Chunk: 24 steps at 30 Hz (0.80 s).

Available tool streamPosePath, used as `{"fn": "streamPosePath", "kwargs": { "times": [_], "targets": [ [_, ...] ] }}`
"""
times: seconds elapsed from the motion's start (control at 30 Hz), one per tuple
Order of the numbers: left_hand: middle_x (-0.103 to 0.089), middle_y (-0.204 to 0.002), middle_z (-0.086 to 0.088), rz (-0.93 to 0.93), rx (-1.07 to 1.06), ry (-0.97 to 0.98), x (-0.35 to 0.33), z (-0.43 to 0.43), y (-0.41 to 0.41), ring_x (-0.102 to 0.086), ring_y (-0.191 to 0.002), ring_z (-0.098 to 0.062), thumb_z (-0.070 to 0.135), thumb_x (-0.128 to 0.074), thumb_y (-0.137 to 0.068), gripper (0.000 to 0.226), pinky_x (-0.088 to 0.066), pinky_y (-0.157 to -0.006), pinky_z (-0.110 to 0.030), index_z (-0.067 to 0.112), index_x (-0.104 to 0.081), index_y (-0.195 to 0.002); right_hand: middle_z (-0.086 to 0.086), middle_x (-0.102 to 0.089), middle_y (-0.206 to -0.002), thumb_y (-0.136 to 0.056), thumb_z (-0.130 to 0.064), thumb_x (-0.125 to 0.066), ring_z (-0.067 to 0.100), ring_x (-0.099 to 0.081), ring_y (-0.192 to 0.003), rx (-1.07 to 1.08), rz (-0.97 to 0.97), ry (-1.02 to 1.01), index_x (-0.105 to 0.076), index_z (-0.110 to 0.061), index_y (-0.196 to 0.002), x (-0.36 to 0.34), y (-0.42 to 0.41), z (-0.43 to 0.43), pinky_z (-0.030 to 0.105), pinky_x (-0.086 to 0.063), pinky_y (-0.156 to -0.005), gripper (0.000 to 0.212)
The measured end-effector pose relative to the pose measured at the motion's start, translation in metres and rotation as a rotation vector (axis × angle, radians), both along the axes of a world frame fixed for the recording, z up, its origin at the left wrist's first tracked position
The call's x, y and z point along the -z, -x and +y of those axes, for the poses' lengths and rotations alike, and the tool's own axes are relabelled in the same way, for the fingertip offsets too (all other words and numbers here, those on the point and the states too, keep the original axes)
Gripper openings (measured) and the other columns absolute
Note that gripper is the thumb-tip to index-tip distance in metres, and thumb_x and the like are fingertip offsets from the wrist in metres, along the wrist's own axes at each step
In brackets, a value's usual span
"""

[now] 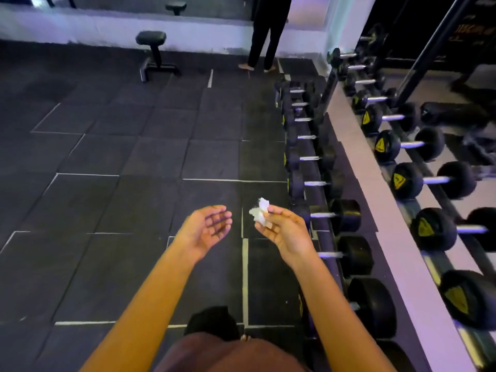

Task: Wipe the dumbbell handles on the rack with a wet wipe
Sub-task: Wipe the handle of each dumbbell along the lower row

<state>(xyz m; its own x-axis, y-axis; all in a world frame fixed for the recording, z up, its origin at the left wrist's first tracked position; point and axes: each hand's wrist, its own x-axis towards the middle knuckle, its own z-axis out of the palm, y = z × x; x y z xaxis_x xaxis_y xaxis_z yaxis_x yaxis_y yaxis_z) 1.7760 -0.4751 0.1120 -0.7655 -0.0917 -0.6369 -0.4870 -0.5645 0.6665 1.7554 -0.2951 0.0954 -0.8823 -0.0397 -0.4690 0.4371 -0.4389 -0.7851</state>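
Head view, looking down at a gym floor: a crumpled white wet wipe [259, 212] is pinched between the thumb and fingertips of the right hand [284, 232], held in the air, touching no dumbbell. Just to its right is the nearest chrome dumbbell handle [322, 215], lying between two black round heads on the lower tier of the rack [357, 167]. More dumbbells line that tier toward the far wall, and what looks like a mirror behind shows the row again. The left hand [208, 228] is empty, palm up, fingers loosely spread, near the wipe but apart from it.

Judging from this, no wiping contact is made yet. The wipe is bunched, so opening it with the free hand would likely give more wet surface. Wrapping it round the handle and sliding from head to head, with a twist, should reach the whole bar. The free hand could steady a dumbbell head against rolling.

Beyond, dark rubber floor tiles [134, 162], a small padded bench [153, 53] and another person's legs [264, 36].
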Motion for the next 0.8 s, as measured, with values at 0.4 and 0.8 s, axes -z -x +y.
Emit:
{"fn": "streamPosePath", "kwargs": {
  "times": [0.4,0.8],
  "targets": [
    [-0.069,-0.088,-0.011,-0.079,-0.014,0.046,0.038,-0.035,0.27,-0.065,-0.082,-0.023,0.01,-0.052,-0.093,0.015,-0.057,-0.07,-0.031,0.005,-0.065,-0.095,0.018,-0.072,-0.106,-0.08,0.017,-0.06,0.028,-0.071,-0.096,-0.113,-0.092,-0.009,-0.067,0.002,-0.103,0.039,0.275,-0.017,0.034,-0.06,-0.078,0.028],
    [-0.071,-0.085,-0.013,-0.093,0.189,0.095,0.027,-0.042,0.583,-0.068,-0.081,-0.025,0.009,-0.057,-0.09,0.013,-0.058,-0.067,-0.032,0.003,-0.066,-0.096,0.023,-0.068,-0.113,-0.08,0.016,-0.062,0.034,-0.067,-0.102,-0.005,-0.118,-0.023,-0.062,0.01,-0.11,0.034,0.569,-0.03,0.038,-0.058,-0.083,0.031]
  ]
}}
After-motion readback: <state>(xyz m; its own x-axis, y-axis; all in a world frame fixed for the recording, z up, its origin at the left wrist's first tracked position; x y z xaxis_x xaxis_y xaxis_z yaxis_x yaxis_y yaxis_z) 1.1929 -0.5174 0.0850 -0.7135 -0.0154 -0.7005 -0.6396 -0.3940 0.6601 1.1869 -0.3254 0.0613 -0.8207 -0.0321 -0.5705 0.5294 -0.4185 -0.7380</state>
